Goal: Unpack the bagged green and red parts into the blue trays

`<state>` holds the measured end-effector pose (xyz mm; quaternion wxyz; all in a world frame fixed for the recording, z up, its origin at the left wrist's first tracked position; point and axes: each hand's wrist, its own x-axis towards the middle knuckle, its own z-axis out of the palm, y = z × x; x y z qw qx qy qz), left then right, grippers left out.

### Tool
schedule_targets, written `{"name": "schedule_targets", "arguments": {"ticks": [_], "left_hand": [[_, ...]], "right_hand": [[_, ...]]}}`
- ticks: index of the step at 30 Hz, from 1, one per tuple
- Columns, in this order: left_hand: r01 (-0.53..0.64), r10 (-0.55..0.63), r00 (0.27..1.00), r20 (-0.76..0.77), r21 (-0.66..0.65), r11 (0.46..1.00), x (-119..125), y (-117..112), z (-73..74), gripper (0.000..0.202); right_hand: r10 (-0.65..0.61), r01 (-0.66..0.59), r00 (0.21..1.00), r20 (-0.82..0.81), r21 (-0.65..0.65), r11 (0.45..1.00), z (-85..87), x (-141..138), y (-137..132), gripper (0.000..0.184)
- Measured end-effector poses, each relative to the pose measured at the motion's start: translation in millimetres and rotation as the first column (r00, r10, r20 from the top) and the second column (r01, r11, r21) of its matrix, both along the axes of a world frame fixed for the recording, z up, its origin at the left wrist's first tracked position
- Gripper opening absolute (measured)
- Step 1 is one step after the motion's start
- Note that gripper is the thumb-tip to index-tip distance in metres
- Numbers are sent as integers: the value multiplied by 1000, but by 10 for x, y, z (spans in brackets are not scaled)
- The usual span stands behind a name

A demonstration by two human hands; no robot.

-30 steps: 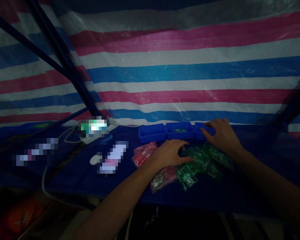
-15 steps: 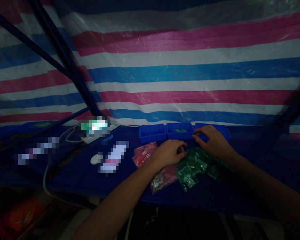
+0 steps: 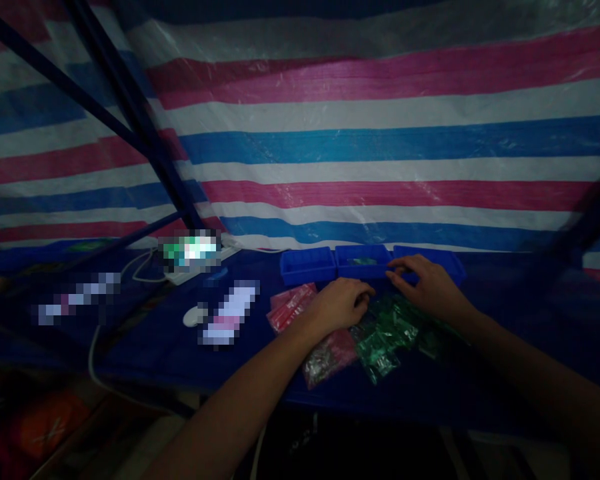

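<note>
Several small green plastic bags (image 3: 387, 333) lie heaped on the dark blue table (image 3: 145, 347), with pink bags (image 3: 293, 307) beside them on the left. My left hand (image 3: 343, 303) rests with curled fingers on the heap where pink meets green; whether it grips a bag is hidden. My right hand (image 3: 427, 283) lies over the far side of the green heap, its fingers stretched toward the middle one (image 3: 363, 261) of three blue trays, which holds something green.
Left tray (image 3: 307, 265) and right tray (image 3: 447, 263) flank the middle one along the striped tarp wall (image 3: 380, 153). A white round object (image 3: 194, 316), cables and blurred items lie at the left. Dark poles (image 3: 130, 127) slant at the upper left. The table's front edge is near.
My right hand has drawn back from the right tray, leftward and nearer, onto the green bags. My left hand's fingers have curled in a little.
</note>
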<state>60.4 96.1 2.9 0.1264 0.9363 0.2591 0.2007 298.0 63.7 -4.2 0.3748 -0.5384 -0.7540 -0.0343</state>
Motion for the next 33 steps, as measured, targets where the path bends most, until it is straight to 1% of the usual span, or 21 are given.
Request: {"name": "schedule_targets", "arguments": {"ticks": [6,10,17,21,26,29,33], "left_hand": [[62,-55,997,60,-113,992,23,-32,-14,47],[59,-46,995,84,-155,986,32,7,-52,49],[46,-35,995,88,-124,991,39,-16,-47,49],[71,-64,995,71,-102,992,31,-32,-23,47],[104,-100,994,46,-79,991,-5,-22,-16,54],[104,-101,994,41,-76,992,-14,-12,-24,49],[89,-84,995,47,-122,988,3,8,-38,41]], "right_hand": [[-2,2,1000,-19,-15,1000,-27,-10,9,24],[-10,9,1000,-21,-32,999,-19,-5,8,24],[0,-2,1000,-31,-48,999,-27,-9,3,25],[-1,0,1000,-32,-43,999,-34,-12,7,24],[1,-2,999,-39,-37,999,-21,-21,-2,24],[4,-6,999,-36,-43,999,-15,-27,-10,24],[-8,6,999,-35,-49,999,-13,-29,-12,24]]}}
